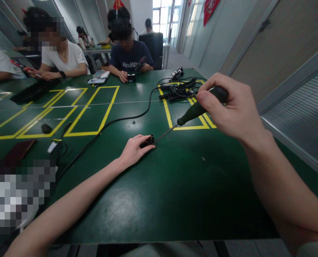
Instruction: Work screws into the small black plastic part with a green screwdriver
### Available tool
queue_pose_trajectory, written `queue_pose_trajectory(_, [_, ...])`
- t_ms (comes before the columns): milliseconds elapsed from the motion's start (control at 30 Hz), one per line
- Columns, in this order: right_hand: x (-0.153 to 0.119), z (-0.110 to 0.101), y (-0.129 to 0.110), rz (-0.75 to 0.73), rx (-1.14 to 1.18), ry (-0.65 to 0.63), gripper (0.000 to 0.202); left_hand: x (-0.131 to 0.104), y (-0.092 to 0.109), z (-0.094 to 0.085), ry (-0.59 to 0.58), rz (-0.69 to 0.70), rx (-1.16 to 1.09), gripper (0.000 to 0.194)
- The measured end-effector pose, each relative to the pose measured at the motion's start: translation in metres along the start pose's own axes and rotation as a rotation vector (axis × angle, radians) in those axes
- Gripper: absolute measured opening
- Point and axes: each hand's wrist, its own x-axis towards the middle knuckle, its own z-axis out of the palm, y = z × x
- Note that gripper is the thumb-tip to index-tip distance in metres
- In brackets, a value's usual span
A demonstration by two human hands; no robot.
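- Screwdriver (193, 112) — green-handled — is held by its handle in the right grip (232, 107), closed around it, with the shaft slanted down toward the left grip (133, 150).
- A small black part (147, 142) is pinched between the left grip's thumb and fingers, over the worktop (137, 192).
- A black cable (116, 120) is laid beyond, left of yellow-taped black parts (178, 91).

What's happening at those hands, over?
Right hand: gripping screwdriver, shaft angled down toward black part. Left hand: pinching that part. Black cable: beyond both, not between them.
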Motion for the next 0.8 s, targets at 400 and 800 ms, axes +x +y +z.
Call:
queue_pose_trajectory(400, [0.0011,0.0002,-0.0009,0.080,0.112,0.009,0.011,0.0002,-0.0009,0.0007,-0.009,-0.001,0.000,0.031])
queue_pose_trajectory(800, [-0.0013,-0.0001,-0.0020,0.040,-0.008,-0.008,0.015,0.0000,-0.0005,0.0007,-0.010,-0.012,0.002,0.032])
